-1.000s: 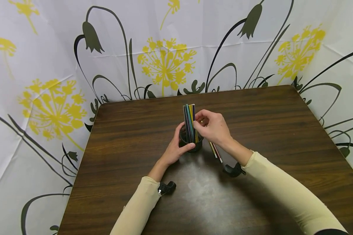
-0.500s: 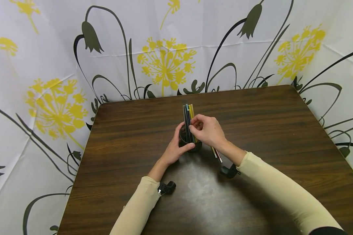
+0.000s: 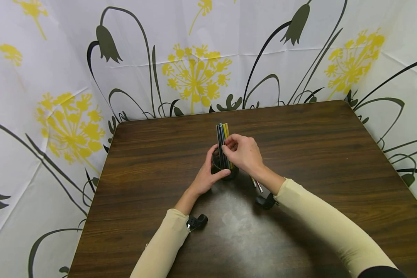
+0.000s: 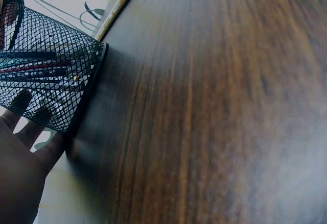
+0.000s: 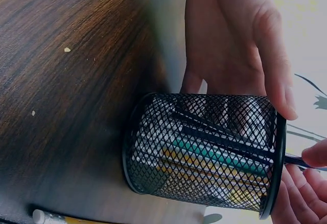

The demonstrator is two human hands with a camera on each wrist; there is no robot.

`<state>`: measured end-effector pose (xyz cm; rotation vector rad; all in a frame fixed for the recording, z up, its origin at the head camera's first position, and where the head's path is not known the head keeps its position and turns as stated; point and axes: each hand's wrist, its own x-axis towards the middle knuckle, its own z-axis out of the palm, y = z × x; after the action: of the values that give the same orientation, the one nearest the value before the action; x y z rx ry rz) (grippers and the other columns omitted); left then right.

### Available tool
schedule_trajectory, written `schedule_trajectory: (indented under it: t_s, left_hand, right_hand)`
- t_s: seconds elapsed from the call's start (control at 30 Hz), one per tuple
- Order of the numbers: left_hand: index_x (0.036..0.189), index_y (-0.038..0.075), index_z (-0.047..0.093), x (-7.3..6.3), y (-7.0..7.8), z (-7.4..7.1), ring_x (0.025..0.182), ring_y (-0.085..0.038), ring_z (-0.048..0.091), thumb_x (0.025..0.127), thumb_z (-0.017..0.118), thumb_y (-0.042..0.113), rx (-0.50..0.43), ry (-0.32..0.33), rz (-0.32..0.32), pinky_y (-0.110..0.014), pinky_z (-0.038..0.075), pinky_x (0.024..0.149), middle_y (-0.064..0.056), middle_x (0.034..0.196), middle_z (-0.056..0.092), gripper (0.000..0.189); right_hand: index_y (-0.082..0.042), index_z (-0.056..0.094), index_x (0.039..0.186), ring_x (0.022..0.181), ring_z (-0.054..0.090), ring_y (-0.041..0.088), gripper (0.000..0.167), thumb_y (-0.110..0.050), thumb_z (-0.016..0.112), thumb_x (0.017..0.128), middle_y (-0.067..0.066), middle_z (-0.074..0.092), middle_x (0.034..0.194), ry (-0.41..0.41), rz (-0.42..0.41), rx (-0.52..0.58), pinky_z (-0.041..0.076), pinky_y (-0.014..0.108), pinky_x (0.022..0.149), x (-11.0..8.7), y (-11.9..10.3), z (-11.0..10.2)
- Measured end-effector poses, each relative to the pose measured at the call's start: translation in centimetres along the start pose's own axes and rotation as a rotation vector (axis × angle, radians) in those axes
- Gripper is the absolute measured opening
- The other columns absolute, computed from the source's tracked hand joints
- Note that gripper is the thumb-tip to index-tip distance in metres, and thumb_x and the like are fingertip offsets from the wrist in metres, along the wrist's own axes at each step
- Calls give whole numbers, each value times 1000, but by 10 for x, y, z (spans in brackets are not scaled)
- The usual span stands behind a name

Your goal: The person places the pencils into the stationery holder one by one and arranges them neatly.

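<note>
A black wire-mesh pencil cup (image 3: 231, 176) stands upright on the table. Several pencils (image 3: 219, 139) rise out of it, dark, teal and yellow ones among them. My left hand (image 3: 205, 176) grips the cup from the left, thumb near the rim and fingers round the far side. At the cup's mouth, my right hand (image 3: 245, 155) pinches a dark pencil (image 5: 293, 159) between thumb and fingers. That pencil's lower part is inside the cup, seen through the mesh in the right wrist view.
Loose pencils (image 3: 259, 188) lie on the wooden table (image 3: 160, 162) just right of the cup, partly covered by my right hand and wrist. A patterned curtain (image 3: 135, 88) hangs behind the table's far edge. Each wrist wears a small black camera (image 3: 197, 222).
My right hand has moved left and slightly down across the cup's mouth with the dark pencil, which now stands lower among the others. The left hand and cup have stayed put.
</note>
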<state>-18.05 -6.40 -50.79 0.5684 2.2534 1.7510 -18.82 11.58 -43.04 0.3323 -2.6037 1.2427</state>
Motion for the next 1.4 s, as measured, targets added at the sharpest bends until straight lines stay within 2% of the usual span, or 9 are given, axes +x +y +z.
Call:
schedule_trajectory:
  t_s: [0.4,0.73,0.97,1.03,1.27,1.4]
  left_hand:
    - [150,47,17,2,0,1,130,-20,42,92,70,19,-9,-6,21,-52,29,108,1,147,39,83]
    - [150,46,17,1,0,1,130,-23,42,92,69,22,-7,-7,18,-54,31,107,-1,147,38,82]
    - [153,38,14,1,2,0,131,-29,41,93,68,19,-13,-26,-1,-57,29,108,-9,149,36,83]
    - [154,34,12,1,5,0,131,-32,41,93,67,17,-16,-38,-10,-58,27,108,-12,150,35,84]
    - [156,18,9,-7,37,-3,130,-38,40,94,63,10,-7,-72,-20,-57,29,107,-21,150,32,83]
    - [156,18,10,-9,41,-3,130,-38,41,94,63,11,-7,-69,-24,-57,29,107,-21,150,33,82]
  right_hand:
    - [-12,71,89,66,64,10,11,-23,72,87,-3,69,76,23,41,-44,51,32,61,5,0,4]
    - [-12,72,89,66,64,11,12,-23,73,86,-3,69,76,23,74,-64,50,33,60,9,0,6]
    - [-12,71,87,66,63,11,10,-22,74,86,-3,68,75,13,83,-74,50,32,60,10,0,5]
    - [-12,71,86,66,63,11,10,-22,74,86,-3,68,75,9,84,-78,50,32,60,10,1,5]
    - [-12,71,85,64,61,11,9,-20,74,86,-3,67,74,6,74,-81,49,32,58,10,0,6]
    - [-12,71,85,63,61,11,9,-20,74,86,-3,67,73,6,71,-87,49,31,58,11,0,6]
